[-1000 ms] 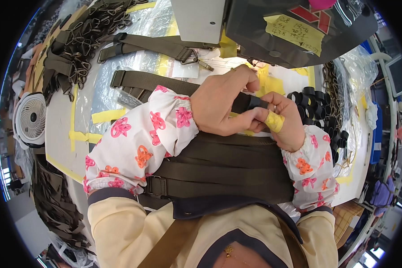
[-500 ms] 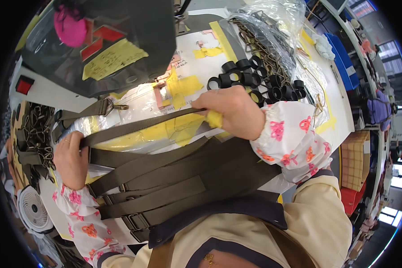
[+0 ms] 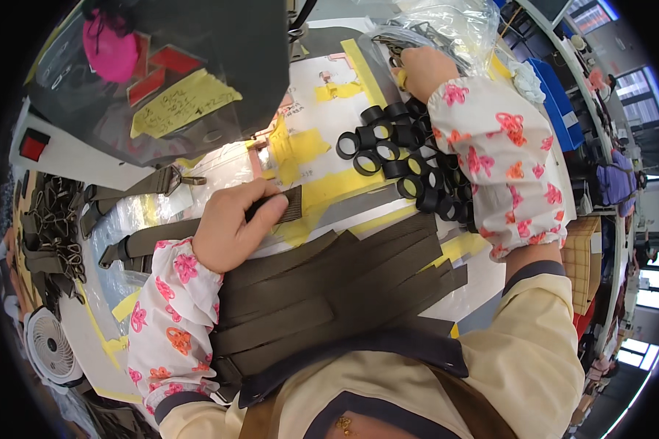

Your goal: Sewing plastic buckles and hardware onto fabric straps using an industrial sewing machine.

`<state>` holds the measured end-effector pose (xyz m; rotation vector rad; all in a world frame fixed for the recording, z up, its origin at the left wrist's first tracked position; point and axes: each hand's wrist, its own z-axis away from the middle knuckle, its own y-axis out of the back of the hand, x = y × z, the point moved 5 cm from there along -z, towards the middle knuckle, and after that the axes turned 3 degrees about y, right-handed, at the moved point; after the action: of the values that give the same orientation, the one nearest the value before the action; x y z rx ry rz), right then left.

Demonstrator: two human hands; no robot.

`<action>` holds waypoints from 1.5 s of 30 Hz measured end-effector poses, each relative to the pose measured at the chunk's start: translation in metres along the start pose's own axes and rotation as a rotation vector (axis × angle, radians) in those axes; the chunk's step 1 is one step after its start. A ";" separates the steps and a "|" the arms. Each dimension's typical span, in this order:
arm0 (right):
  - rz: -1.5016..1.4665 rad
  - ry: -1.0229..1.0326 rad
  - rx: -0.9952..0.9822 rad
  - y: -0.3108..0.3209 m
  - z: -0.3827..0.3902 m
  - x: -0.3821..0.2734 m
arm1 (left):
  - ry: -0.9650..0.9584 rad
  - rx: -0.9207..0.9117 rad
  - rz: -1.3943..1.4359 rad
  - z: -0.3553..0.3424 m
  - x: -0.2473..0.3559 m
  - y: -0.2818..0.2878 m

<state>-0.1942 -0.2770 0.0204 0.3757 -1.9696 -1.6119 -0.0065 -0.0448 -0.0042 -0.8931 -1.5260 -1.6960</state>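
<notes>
My left hand (image 3: 234, 223) is closed on a dark olive webbing strap (image 3: 170, 234), thumb and fingers pinching it near its cut end, which sticks out to the right. My right hand (image 3: 428, 72) reaches to the far right, at a pile of metal hooks (image 3: 397, 45) beside clear plastic. Its fingers are bent down into the pile with a bit of yellow wrap on one of them; what they grip is hidden. Many more olive straps (image 3: 307, 293) lie layered in front of me, between my forearms. Black rings (image 3: 410, 157) lie heaped beside my right sleeve.
A machine head (image 3: 220, 44) with a grey cover overhangs the far left. Clear plastic bags (image 3: 461, 29) and a blue bin (image 3: 556, 102) stand at far right. Straps with metal hardware (image 3: 51, 227) hang at left, above a white fan (image 3: 55, 347). Yellow tape (image 3: 300, 146) marks the worktop.
My right hand has let go of the strap and moved far right to the metal hooks. My left hand has moved right along the strap to its end. Some black rings have shifted.
</notes>
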 end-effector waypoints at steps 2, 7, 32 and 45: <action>0.027 -0.026 -0.032 -0.010 -0.013 0.009 | 0.010 0.041 -0.009 0.004 -0.005 0.006; 0.008 0.000 -0.267 -0.030 -0.034 -0.001 | -0.079 0.246 -0.168 0.006 -0.029 0.027; -1.320 0.414 0.100 0.045 0.100 -0.155 | -0.293 0.356 -0.846 0.016 0.017 0.037; -1.429 0.309 0.052 0.028 0.106 -0.150 | -0.242 0.418 -0.736 0.005 0.008 0.030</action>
<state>-0.1315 -0.1033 -0.0023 2.2415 -1.4269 -1.9701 0.0150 -0.0425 0.0185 -0.3279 -2.4708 -1.6538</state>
